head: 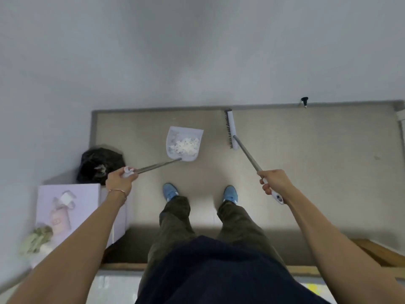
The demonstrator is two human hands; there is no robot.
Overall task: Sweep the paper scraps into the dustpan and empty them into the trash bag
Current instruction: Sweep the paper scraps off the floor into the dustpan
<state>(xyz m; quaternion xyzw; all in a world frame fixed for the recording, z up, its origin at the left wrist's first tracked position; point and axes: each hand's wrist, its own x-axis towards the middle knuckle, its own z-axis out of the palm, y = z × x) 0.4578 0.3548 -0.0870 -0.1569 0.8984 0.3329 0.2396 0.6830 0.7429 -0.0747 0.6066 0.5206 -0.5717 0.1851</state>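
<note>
The left hand [119,179] is clenched on the handle of the dustpan [184,143], paper scraps [185,145] heaped inside; the trash bag [99,164] sits at nine o'clock of it, by the wall. The right hand [275,181] grips the broom [232,130], its head at one o'clock, with bare floor [306,150] to the right.

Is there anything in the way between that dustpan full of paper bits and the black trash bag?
Nothing visible. The dustpan, holding the paper scraps, is carried by the left hand. The black trash bag sits to its left by the wall, with only bare floor between them. The broom is off on the other side.
</note>
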